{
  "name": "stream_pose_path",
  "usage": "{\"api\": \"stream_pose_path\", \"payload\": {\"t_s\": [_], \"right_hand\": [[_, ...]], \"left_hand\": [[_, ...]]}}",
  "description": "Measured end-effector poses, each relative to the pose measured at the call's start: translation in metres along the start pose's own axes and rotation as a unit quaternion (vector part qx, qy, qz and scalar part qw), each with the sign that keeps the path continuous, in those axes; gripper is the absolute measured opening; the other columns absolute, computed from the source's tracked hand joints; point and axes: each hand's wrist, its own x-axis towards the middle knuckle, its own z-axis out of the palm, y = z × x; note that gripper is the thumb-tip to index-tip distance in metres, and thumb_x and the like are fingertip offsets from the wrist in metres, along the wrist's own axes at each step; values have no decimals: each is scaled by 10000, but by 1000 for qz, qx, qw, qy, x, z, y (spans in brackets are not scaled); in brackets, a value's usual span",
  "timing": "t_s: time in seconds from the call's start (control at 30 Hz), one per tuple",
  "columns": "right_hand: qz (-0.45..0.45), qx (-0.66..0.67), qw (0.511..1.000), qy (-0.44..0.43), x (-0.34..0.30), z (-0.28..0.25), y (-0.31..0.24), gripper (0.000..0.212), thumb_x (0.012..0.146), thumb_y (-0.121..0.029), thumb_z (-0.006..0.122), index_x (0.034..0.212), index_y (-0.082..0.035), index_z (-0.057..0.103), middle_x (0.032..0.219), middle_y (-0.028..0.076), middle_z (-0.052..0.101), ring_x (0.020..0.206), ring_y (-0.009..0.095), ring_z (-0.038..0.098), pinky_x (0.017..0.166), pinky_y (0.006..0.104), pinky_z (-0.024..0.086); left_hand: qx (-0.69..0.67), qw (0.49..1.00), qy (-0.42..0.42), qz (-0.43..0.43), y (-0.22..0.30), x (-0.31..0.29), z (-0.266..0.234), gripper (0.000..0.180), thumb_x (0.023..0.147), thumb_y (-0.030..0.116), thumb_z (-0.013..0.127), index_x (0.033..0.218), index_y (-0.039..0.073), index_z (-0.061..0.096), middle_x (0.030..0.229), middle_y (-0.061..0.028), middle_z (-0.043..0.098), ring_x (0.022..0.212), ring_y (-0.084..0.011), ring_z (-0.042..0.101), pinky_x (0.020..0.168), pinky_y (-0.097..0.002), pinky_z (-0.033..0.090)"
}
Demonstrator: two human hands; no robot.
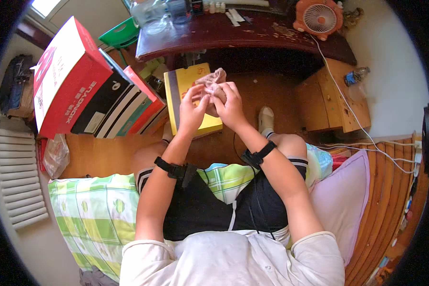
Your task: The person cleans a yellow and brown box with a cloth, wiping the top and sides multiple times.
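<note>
A crumpled pinkish-brown piece of cloth (218, 76) is held up in front of me between both hands. My left hand (193, 112) pinches its left side, thumb and fingers closed on the fabric. On the other side, my right hand (230, 106) grips it with bent fingers, the thumb close to my left thumb. Folds and fingers hide part of the cloth, so its exact kind is unclear. Behind and below the hands, a yellow box (190, 74) with a dark stripe stands on the floor.
Large red, white and black boxes (93, 90) stand at the left. A dark red desk (267, 35) spans the far side, with an orange fan (319, 19) on it. A wooden cabinet (319, 105) and a trailing white cable (344, 98) are at the right.
</note>
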Motion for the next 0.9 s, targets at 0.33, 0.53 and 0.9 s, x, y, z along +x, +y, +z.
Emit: {"api": "stream_pose_path", "payload": {"t_s": [0.33,0.53,0.9], "right_hand": [[-35,-60,980,-188,-8,63,56,266,821,-70,664,1078,-45,600,1127,160,528,1104,366,497,971,460,412],[-83,-248,922,-284,-18,74,101,439,846,-245,707,1242,-120,564,1311,155,485,1325,387,376,1125,602,243],[46,-246,949,-194,-16,52,131,487,959,-243,613,1410,-125,475,1485,155,400,1386,446,348,1109,563,352]], "left_hand": [[175,985,-9,2,-78,2,-45,362,810,109,710,1163,59,646,1070,-145,668,1044,-340,627,945,-453,486],[363,917,15,-164,-120,5,-55,688,769,254,804,1371,118,497,1267,-206,552,1241,-372,495,1053,-582,361],[282,894,2,-349,-133,9,-49,1139,779,178,846,1596,114,54,1483,-261,384,1272,-343,527,1018,-431,484]]}}
